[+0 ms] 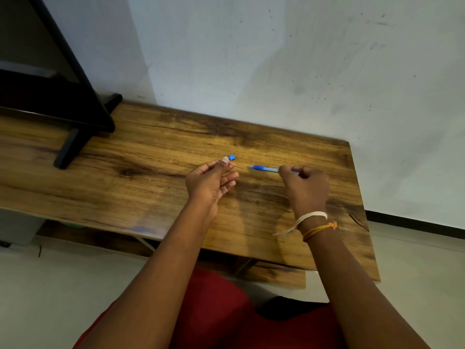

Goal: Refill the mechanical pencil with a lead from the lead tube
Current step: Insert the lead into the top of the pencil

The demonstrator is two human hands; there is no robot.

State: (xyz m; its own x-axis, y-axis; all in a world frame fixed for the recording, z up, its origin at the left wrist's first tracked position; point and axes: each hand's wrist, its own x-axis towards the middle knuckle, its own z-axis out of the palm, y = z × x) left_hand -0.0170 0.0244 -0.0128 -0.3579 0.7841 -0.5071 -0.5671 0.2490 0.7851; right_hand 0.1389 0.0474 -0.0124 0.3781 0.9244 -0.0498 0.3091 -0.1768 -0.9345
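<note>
The left hand [210,181] pinched a thin lead [239,167] just beside the mechanical pencil [265,169], gripped by the right hand [305,186]; a bad angle could snap it.

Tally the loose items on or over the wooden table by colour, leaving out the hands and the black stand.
Blue: 2, the mechanical pencil in the right hand and a small blue piece on the table.
Dark, thin: 1, the lead pinched in the left hand.
Total: 3
</note>
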